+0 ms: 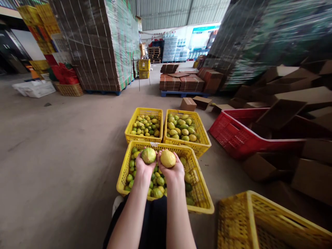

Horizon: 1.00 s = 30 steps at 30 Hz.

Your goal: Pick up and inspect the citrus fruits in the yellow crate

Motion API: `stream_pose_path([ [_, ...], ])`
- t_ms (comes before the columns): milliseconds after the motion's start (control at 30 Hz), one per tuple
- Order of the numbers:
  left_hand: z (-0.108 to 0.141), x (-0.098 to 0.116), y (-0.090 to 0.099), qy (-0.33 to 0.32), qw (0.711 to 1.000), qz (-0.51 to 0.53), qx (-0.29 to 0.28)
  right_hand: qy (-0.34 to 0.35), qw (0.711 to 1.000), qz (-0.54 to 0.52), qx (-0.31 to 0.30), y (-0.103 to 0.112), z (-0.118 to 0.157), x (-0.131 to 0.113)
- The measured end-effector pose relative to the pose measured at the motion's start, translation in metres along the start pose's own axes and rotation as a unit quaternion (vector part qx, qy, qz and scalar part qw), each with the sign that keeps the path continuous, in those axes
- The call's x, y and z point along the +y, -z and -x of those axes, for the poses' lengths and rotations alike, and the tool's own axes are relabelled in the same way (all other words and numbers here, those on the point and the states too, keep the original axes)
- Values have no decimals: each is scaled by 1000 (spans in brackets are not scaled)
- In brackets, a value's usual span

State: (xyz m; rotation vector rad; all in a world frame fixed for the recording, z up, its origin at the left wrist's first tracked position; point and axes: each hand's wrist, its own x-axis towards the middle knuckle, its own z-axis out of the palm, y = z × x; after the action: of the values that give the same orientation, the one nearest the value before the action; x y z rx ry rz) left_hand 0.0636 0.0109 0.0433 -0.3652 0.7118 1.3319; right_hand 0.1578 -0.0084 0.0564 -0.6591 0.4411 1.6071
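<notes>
Above the near yellow crate [166, 144], I hold up two fruits side by side that look like lemons. My left hand [146, 167] is palm up and cradles a green-yellow lemon [148, 156]. On the palm of my right hand [174, 170] rests a yellower lemon [168, 158], with the fingers curled under it. Many green and yellow fruits [157, 192] fill the crate below, partly hidden by my forearms. Behind it stand a left crate [126, 134] of small yellowish fruits [145, 125] and a right crate [204, 142] of larger ones [181, 126].
A red crate [230, 138] with cardboard boxes [287, 107] heaped around it is on the right. Another yellow crate [234, 221] stands at lower right. Flattened cartons lie on a blue pallet [181, 93] ahead. Wrapped pallet stacks [90, 45] rise on both sides.
</notes>
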Motion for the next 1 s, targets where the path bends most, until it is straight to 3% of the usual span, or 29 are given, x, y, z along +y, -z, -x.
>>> stream_pose_path([
  [233, -15, 0, -6, -8, 999, -44, 31, -1, 998, 6, 62, -1, -20, -2],
  [433, -19, -3, -8, -20, 997, -58, 48, 28, 996, 66, 57, 4, -29, -6],
  [633, -18, -4, -8, -20, 998, -49, 44, 48, 993, 112, 11, 14, -40, -11],
  [1000, -16, -1, -9, -26, 997, -59, 49, 15, 997, 44, 55, 8, -34, -7],
])
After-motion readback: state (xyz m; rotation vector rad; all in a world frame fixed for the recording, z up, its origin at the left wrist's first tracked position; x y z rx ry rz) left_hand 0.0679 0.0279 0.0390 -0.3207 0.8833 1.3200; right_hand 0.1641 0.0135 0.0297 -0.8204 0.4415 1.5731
